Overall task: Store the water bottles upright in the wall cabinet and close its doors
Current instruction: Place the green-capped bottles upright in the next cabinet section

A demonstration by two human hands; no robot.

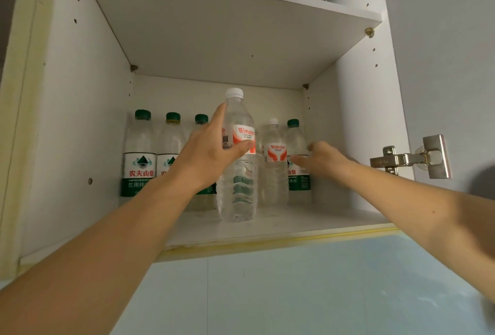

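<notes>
White-capped bottle stands upright on the lower shelf of the wall cabinet, forward of the back row. Left hand grips it at label height, thumb across the front, fingers behind; cap and base sit clear above and below the grip. Right hand curls its fingers round the green-capped bottle at the row's right end, beside a second white-capped bottle. Three green-capped bottles stand upright to the left. Door hinge shows at right, doors open.
</notes>
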